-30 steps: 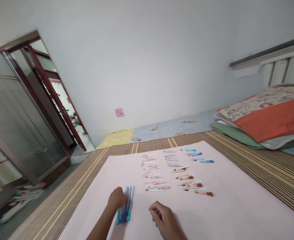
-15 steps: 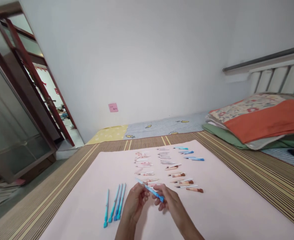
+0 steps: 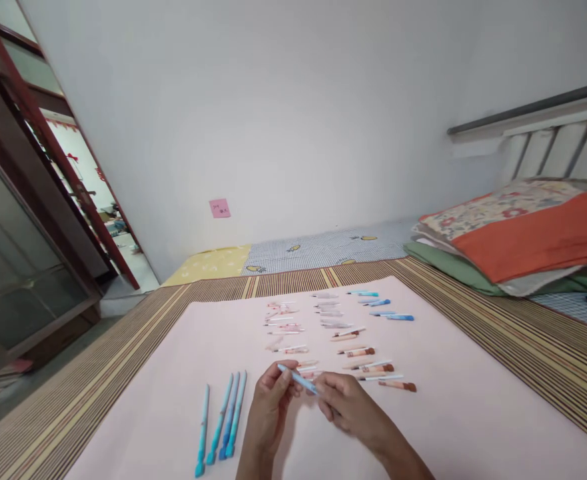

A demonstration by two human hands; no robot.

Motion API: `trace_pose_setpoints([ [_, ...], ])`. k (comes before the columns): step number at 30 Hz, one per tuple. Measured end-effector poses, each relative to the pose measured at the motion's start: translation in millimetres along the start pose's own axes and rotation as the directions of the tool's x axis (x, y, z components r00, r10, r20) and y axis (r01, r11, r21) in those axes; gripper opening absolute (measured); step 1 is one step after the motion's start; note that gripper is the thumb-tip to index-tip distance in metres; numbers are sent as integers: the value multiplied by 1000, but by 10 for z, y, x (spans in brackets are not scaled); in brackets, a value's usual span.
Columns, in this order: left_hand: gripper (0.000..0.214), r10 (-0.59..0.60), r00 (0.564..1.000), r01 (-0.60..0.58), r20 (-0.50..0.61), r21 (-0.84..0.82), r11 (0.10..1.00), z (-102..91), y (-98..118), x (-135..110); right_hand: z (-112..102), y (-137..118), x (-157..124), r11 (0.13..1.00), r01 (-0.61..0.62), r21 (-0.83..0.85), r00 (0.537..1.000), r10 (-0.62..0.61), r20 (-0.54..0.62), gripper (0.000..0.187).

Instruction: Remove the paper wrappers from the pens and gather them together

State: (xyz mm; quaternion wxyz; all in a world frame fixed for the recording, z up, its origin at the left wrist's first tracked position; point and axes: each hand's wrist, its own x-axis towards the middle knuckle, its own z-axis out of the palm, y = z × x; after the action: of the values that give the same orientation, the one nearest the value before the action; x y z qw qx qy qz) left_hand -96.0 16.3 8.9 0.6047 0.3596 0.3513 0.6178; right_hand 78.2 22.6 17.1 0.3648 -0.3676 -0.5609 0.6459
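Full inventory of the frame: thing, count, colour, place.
Held pen: one, light blue, between both hands
Loose pens: four, blue/turquoise, sheet's left
Pink pieces: several, pink/white, mid-sheet
Lilac pieces: several, grey-lilac, right of pink
Brown pieces: several, brown/beige/white, nearer right
Blue pieces: several, blue, far right
Sheet: one, pale pink, on mat
Striped mat: one, tan/brown, under sheet
Bed cloth: count unclear, yellow/checked, along wall
Bedding: one stack, orange/floral/green, right
Note: one, pink, on wall
Radiator: one, white, right
Rail: one, grey, above radiator
Doorway: one, red-brown, left
Left hand: one, bare, on pen
Right hand: one, bare, on pen
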Motion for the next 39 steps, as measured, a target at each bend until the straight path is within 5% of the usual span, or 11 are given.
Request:
trace_pose_setpoints([
  [5, 28, 14, 997, -19, 78, 64, 998, 9, 64, -10, 11, -45, -14, 998, 11, -62, 1000, -11, -11, 40],
  [14, 33, 107, 991, -92, -86, 159, 983, 41, -58, 6, 145, -81, -76, 902, 245, -355, 953, -292, -83, 39],
  [17, 36, 111, 987, -91, -117, 168, 982, 67, -45, -21, 124, -118, -121, 883, 232, -409, 943, -307, -128, 38],
  [22, 35, 45, 999, -46, 5, 114, 992, 91, 61, -60, 52, -176, -185, 879, 237, -414, 947, -304, -102, 36],
  [29, 41, 66, 991, -45, -117, 171, 984, 141, 26, -39, 71, -237, -254, 749, 205, -630, 941, -327, -83, 28],
  [35, 34, -19, 995, 5, 102, 133, 991, 172, 126, -119, 51, -304, -299, 802, 277, -529, 932, -358, -55, 31],
  [39, 41, -9, 1000, 14, -27, 186, 982, 166, 70, -96, 28, -289, -296, 771, 259, -581, 931, -360, -62, 26],
])
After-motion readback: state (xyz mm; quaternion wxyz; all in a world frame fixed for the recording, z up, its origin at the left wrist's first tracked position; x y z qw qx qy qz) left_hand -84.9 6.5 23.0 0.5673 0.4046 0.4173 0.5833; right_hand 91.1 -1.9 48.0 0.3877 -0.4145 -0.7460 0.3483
